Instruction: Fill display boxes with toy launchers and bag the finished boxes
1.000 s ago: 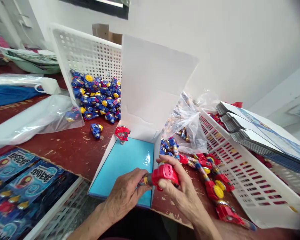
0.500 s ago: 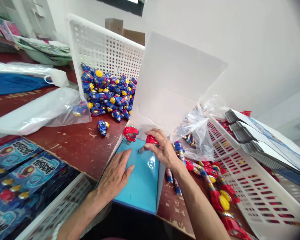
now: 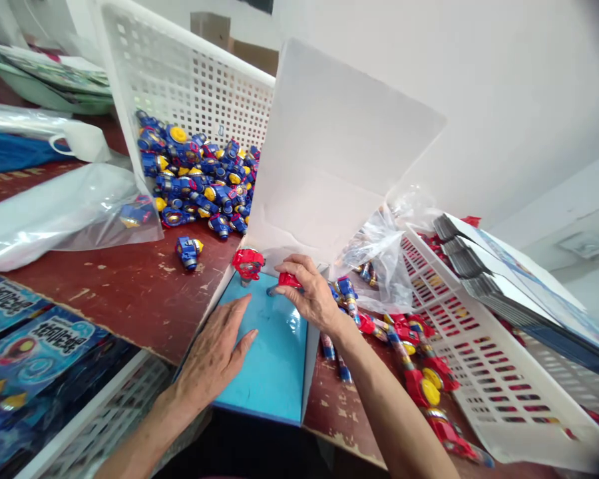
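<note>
My right hand (image 3: 307, 293) is closed on a red plastic toy top (image 3: 288, 280), with the toy's stem end close to the blue board. Lying flat along the left side of the blue board (image 3: 264, 369), my left hand (image 3: 217, 346) has its fingers outstretched and holds nothing. At the board's far left corner a second red toy piece (image 3: 248, 264) stands upright on its stem. Behind the board rises a tilted white panel (image 3: 344, 153). My right fingers hide part of the held toy.
A white basket (image 3: 180, 53) of blue toy tops is at the back left, near a white mug (image 3: 84, 141). One blue top (image 3: 188, 253) lies on the table. Red toys, candy tubes and a slotted white basket (image 3: 499, 372) are on the right. Printed blue packs (image 3: 40, 346) fill the lower left.
The camera view has shifted, so the scene sits further left. My right hand's held toy has tilted slightly and its stem is less visible. My left hand remains flat on the board.
</note>
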### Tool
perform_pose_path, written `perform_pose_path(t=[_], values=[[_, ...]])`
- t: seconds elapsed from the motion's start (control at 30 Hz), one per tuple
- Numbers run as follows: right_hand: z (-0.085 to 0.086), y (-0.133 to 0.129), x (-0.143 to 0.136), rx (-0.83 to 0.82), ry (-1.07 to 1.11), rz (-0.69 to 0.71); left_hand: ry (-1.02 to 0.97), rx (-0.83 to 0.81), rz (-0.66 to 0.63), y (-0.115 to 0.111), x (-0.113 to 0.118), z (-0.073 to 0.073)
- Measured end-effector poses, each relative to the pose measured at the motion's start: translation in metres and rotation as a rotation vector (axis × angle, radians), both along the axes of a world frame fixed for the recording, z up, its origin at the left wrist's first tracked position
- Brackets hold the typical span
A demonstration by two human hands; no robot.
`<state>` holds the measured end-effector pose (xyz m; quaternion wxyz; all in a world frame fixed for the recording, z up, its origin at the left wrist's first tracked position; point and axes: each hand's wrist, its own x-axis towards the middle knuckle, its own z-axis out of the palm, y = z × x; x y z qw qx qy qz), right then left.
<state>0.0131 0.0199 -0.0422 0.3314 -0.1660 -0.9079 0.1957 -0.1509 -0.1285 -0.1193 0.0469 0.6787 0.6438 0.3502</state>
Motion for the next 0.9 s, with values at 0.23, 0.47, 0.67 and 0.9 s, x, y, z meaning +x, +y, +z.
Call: perform_pose_path(t=[0.23, 0.47, 0.67, 0.9], values=[[-0.009, 0.02, -0.025, -0.014, -0.143, 0.039, 0.143, 0.067, 0.007, 0.0, 0.005, -0.005], [0.008, -0.031, 0.042, 0.161, -0.136, -0.388, 0.248, 0.126, -0.094, 0.005, 0.009, -0.015], [-0.041, -0.121, 0.243, 0.113, -0.264, -1.041, 0.241, 0.117, -0.133, 0.006, 0.003, -0.021], [-0.096, -0.168, 0.311, -0.068, -0.308, -1.214, 0.376, 0.032, -0.058, 0.009, 0.007, -0.005]])
